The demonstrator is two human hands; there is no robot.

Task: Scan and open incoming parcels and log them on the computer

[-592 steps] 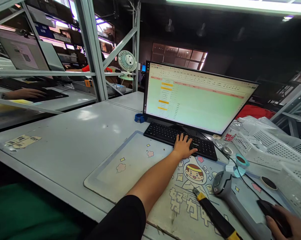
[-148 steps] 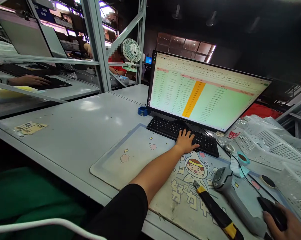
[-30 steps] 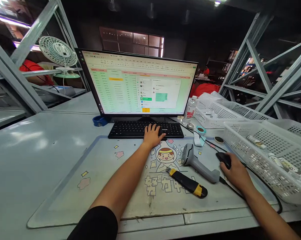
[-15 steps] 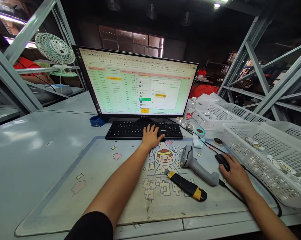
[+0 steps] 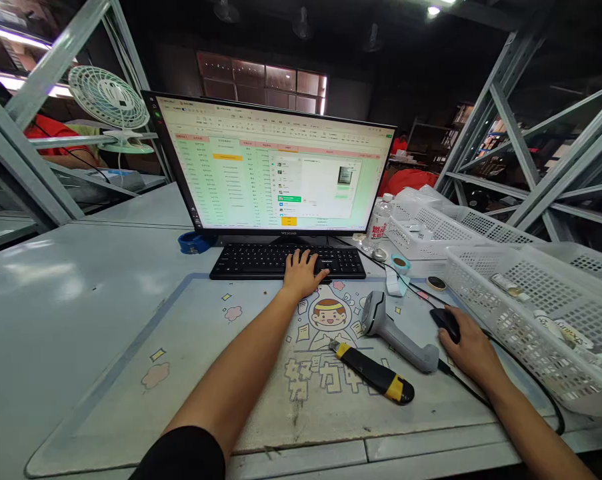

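My left hand (image 5: pixel 302 273) rests with spread fingers on the right half of a black keyboard (image 5: pixel 251 261). A black computer mouse (image 5: pixel 445 324) lies under my right hand (image 5: pixel 468 340), whose fingers are curled around it. Behind the keyboard stands a monitor (image 5: pixel 245 193) with a spreadsheet and a chat window on its screen. Between my hands, a grey barcode scanner (image 5: pixel 401 337) lies on the printed desk mat (image 5: pixel 201 373). Nearer to me is a black and yellow utility knife (image 5: pixel 373 373), its tip pointing up and left.
White perforated baskets (image 5: pixel 525 300) with small items line the right side. A clear bottle (image 5: pixel 379 220), a roll of labels (image 5: pixel 399 264) and a blue tape roll (image 5: pixel 194 243) sit near the monitor. A fan (image 5: pixel 109 97) hangs by the left rack. People in red are in the background.
On the screen, the chat window's content has changed: a dark picture and green bubbles now show at its right. Both hands have stayed in place, the right one barely shifting on the mouse.
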